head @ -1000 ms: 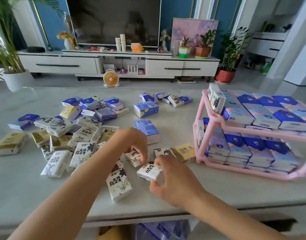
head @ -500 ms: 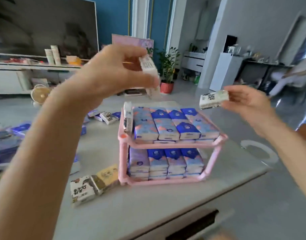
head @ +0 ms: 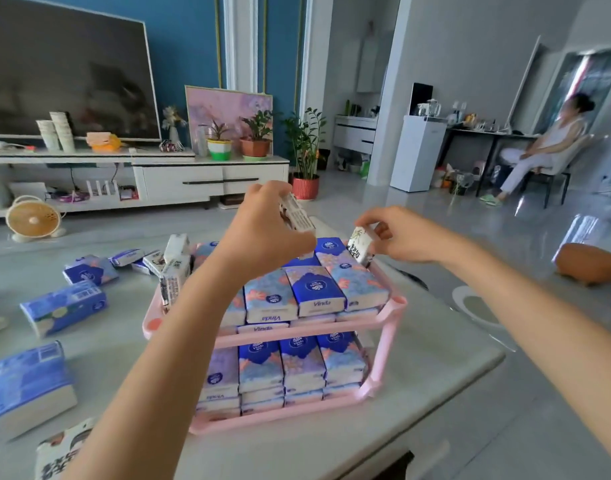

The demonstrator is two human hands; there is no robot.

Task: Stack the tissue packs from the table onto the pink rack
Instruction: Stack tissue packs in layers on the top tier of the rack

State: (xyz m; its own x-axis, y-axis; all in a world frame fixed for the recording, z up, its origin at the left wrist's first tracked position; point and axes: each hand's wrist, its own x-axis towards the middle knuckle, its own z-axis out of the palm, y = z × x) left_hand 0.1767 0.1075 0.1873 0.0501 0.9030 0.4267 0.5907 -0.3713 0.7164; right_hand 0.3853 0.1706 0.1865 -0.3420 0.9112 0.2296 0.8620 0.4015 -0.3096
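Hands now lower, at pink rack [head: 384, 341]: L hand [head: 262, 233] pinching barcode pack [head: 298, 216], R hand [head: 402, 237] leaf-print pack [head: 359, 245].

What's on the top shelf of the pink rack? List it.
Blue tissue packs lie in rows on the pink rack; white packs stand on edge at its left end. The left arm covers some; lower layers are mostly hidden.

glossy plastic film on the tissue packs [head: 314, 292]; smooth pink plastic for the rack [head: 389, 337]; polished, reflective stone-like table [head: 435, 375].
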